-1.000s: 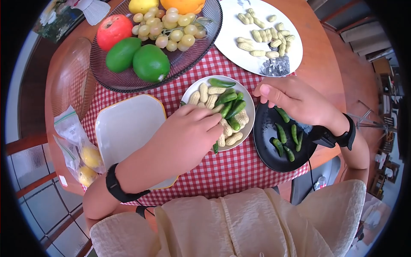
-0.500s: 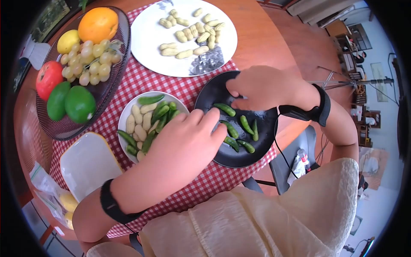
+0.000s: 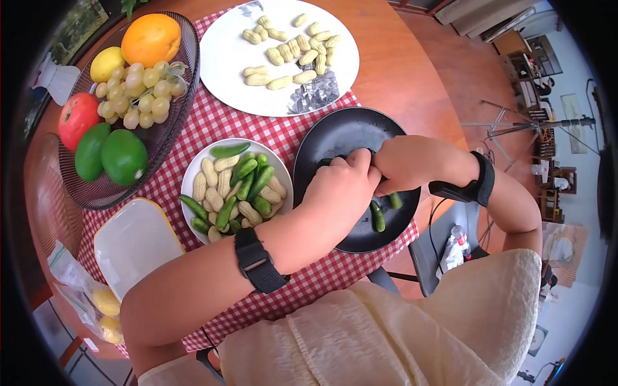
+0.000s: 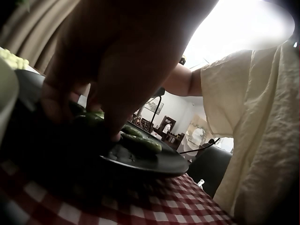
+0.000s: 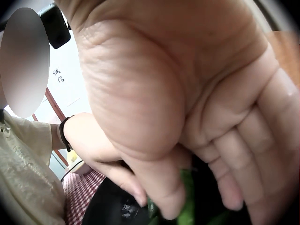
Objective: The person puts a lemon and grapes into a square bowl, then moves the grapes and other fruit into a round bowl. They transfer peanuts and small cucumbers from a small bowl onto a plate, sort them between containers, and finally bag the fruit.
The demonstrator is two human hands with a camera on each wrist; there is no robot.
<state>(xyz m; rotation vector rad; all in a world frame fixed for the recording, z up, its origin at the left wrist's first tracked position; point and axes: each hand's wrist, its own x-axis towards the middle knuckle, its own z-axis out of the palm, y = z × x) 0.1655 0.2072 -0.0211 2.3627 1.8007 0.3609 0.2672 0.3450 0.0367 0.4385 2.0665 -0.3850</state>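
Observation:
Both hands meet over a black plate (image 3: 322, 138) of slender, glossy small green cucumbers. My left hand (image 3: 344, 186) reaches down with bent fingers; in the left wrist view its fingers and thumb close about a cucumber (image 4: 90, 117). Beside it, my right hand (image 3: 412, 161) comes in from the right. In the right wrist view its thumb presses a bright green cucumber (image 5: 187, 194), whose far side is hidden by the hand. One cucumber (image 3: 378, 217) lies in view on the plate below the hands. Left of it stands a white bowl (image 3: 186, 186) of mixed peanuts and cucumbers.
A white oval plate (image 3: 225, 51) with several peanuts lies at the back. At the left are a fruit basket (image 3: 138, 174), a yellow-rimmed white dish (image 3: 138, 241) and plastic bags with lemons (image 3: 106, 302). A checked cloth (image 3: 302, 283) covers the table's near part.
My left hand has moved right from the bowl onto the black plate, beside my right hand. The head view has turned rightward. Most of the plate's cucumbers are now covered by the hands.

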